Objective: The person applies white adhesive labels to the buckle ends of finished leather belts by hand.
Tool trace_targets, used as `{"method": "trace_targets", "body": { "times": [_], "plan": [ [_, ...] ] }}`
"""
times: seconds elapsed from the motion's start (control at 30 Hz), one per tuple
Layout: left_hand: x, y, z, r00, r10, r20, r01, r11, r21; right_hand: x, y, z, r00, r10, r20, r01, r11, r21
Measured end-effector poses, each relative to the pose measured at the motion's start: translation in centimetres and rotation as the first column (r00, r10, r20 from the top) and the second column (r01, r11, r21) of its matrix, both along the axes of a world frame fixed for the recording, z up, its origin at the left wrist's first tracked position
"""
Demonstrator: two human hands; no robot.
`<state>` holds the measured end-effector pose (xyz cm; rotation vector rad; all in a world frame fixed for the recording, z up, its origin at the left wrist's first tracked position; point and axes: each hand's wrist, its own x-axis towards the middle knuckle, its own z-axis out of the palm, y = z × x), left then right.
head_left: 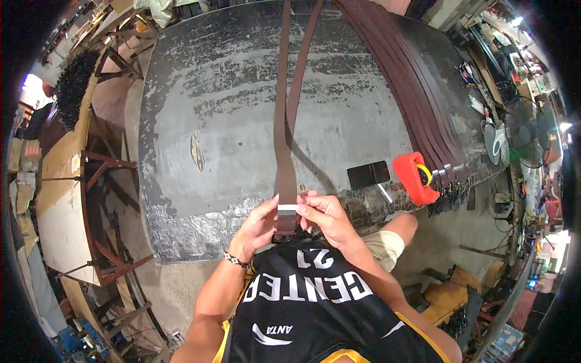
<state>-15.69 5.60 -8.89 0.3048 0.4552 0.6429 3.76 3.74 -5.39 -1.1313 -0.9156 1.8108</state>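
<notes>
Okay, the brown strap [286, 175] runs straight ahead from between your left hand [258, 226] and right hand [330, 220], both pinching its near end.

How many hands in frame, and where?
2. Left hand at the left edge of the brown strap, right hand at its right edge, both next to the white band. No others visible; the cluttered margins could hide some.

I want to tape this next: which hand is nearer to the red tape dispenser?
The right hand. It is at the right edge of the brown strap, with the red tape dispenser ahead and to its right; the left hand is at the strap's far edge.
</notes>
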Motion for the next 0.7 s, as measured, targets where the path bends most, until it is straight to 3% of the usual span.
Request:
{"method": "trace_targets", "body": {
  "times": [0.1,0.23,0.27,0.4,0.53,0.7],
  "plan": [
    [-1.4,0.3,0.5,0.99,-0.038,-0.137,0.043,0.998,0.034,0.4,-0.1,-1.1,0.979,0.174,0.111,-0.176,0.984,0.012],
    [-4.2,0.2,0.9,0.98,-0.021,-0.196,0.019,1.0,-0.011,0.2,-0.9,-2.5,0.948,0.237,0.212,-0.245,0.97,0.009],
    [-5.3,0.0,1.6,0.958,0.017,-0.286,-0.025,0.999,-0.026,0.6,-1.1,-3.4,0.935,0.239,0.264,-0.247,0.969,-0.001],
    [-9.8,-2.1,2.0,0.729,0.125,-0.673,-0.07,0.992,0.108,2.6,-1.5,-6.5,0.895,0.217,0.39,-0.212,0.976,-0.057],
    [-10.7,-4.6,0.6,0.522,0.255,-0.814,-0.142,0.967,0.212,4.2,-1.0,-8.2,0.845,0.189,0.501,-0.158,0.982,-0.104],
    [-10.7,-6.6,-5.3,0.608,0.151,-0.779,-0.179,0.982,0.051,4.9,-0.7,-11.3,0.767,0.185,0.615,-0.165,0.982,-0.089]
  ]
}}
